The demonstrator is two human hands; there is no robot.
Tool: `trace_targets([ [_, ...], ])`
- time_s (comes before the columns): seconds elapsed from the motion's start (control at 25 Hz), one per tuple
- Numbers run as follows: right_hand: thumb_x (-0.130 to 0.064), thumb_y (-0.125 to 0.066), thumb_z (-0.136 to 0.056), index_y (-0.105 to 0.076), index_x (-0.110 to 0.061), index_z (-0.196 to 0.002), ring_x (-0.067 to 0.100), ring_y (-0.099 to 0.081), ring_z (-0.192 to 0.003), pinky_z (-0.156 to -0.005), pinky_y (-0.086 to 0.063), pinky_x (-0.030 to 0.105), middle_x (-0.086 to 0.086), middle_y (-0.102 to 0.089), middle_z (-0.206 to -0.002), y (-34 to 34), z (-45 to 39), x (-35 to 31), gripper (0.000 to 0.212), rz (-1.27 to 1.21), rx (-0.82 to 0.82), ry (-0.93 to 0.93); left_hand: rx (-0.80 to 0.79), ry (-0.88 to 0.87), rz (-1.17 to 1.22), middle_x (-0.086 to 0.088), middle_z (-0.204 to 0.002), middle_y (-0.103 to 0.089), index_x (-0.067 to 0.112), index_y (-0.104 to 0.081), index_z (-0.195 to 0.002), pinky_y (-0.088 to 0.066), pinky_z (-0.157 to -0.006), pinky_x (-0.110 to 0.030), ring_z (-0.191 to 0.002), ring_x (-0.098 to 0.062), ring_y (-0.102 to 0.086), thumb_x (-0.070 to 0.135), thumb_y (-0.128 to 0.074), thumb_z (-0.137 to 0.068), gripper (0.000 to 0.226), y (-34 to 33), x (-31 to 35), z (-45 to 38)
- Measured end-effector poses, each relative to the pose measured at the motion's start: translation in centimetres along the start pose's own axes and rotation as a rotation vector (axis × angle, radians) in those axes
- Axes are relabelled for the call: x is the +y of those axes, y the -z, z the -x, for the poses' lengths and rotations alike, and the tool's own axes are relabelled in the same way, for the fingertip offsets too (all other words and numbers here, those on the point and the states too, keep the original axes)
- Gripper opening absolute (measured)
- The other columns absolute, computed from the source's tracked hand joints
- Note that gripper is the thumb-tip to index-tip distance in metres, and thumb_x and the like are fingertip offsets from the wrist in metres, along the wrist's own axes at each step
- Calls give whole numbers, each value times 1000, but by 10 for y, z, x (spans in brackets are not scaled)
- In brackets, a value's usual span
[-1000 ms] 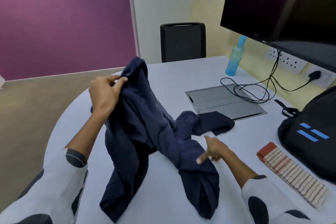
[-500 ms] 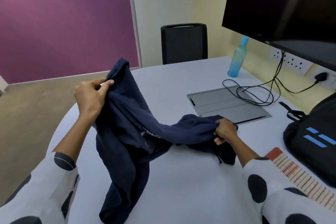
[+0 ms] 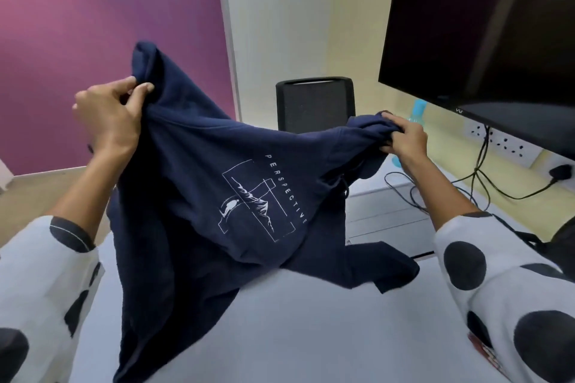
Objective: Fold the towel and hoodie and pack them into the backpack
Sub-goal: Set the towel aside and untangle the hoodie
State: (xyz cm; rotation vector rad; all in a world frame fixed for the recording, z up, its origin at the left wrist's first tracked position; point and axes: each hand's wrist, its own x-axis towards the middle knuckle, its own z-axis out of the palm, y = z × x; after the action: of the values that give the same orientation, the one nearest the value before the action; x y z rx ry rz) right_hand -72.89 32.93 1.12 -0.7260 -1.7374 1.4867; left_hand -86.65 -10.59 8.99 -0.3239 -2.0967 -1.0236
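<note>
While held, hoodie reading "PERSPECTIVE"

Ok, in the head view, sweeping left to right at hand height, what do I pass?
Left hand gripping cloth → navy printed hoodie stretched between both hands → black mesh chair back → right hand gripping cloth → black monitor screen.

both arms wear loose white sleeves printed with large dark navy dots. the left sleeve ends just below the elbow, a dot cut by its hem. the right sleeve ends likewise. the left hand and right hand are bare.
</note>
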Motion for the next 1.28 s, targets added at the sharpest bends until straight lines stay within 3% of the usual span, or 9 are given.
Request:
trace_targets([
  [0.08, 0, -49, -94, -65, -16, -120, 30, -58, -114, -95, -52, 44, 9, -59, -131, -3, -3, 13, 35, -41, -36, 51, 2, -47, 24, -28, -88, -67, 8, -69, -82, -41, -68, -37, -66, -42, -39, 54, -55, -85, 48, -2, 11, -4],
  [0.12, 2, -49, -94, -64, -15, -123, 30, -55, -119, -101, -47, 46, 9, -57, -134, -2, -1, 26, 37, -27, -57, 64, -12, -80, 37, -28, -89, -67, 7, -71, -89, -41, -67, -36, -91, -9, -55, 52, -57, -86, 47, -6, 15, 1],
  [0.16, 5, -48, -93, -63, -16, -124, 30, -52, -122, -105, -43, 47, 9, -55, -136, -1, 4, 39, 40, -3, -86, 70, -34, -113, 48, -26, -93, -68, 7, -72, -96, -43, -70, -36, -87, -25, -68, 49, -59, -86, 44, -11, 18, 10],
  [0.52, 13, -38, -91, -50, -4, -136, 28, -36, -137, -107, -22, 18, 13, -37, -150, 36, 82, 125, 49, 512, -269, 25, -524, -363, 75, -9, -85, -75, 18, -75, -96, -55, -70, -41, -78, -30, -71, 50, -50, -86, 42, -57, 34, 157],
  [0.76, -4, -51, -87, -64, -10, -112, 30, -68, -89, -81, -57, 38, 15, -69, -107, 54, 119, 122, 28, 955, -463, -271, -875, -324, 214, 6, -100, -74, 24, -73, -107, -50, -86, -26, -94, -12, -68, 34, -65, -88, 23, -62, 48, 210],
  [0.84, -17, -66, -87, -70, -18, -105, 20, -66, -100, -89, -53, 31, 2, -71, -108, 41, 131, 90, 19, 626, -419, -85, -933, -307, 218, 6, -104, -73, 24, -72, -109, -49, -88, -24, -98, -10, -67, 36, -64, -88, 26, -63, 50, 218],
  [0.96, -24, -74, -81, -71, -24, -108, 5, -61, -110, -96, -47, 19, -11, -69, -113, 8, 170, 28, 27, 173, -696, 118, -971, -335, 205, 8, -101, -74, 28, -72, -110, -48, -83, -24, -92, -10, -67, 39, -62, -89, 26, -62, 53, 227],
  [1.08, -22, -81, -72, -66, -26, -117, 2, -59, -107, -94, -45, 17, -11, -68, -114, -18, 195, 18, 48, 491, -950, 317, -985, -333, 212, 7, -103, -73, 28, -71, -110, -48, -82, -23, -91, -9, -67, 37, -61, -90, 25, -54, 55, 228],
  [1.28, -23, -72, -80, -66, -23, -120, 16, -60, -106, -91, -47, 29, 0, -69, -112, -25, 196, 27, 40, 892, -886, 424, -985, -258, 166, 8, -95, -72, 30, -69, -113, -50, -82, -25, -81, -8, -64, 51, -67, -78, 41, -30, 44, 215],
])
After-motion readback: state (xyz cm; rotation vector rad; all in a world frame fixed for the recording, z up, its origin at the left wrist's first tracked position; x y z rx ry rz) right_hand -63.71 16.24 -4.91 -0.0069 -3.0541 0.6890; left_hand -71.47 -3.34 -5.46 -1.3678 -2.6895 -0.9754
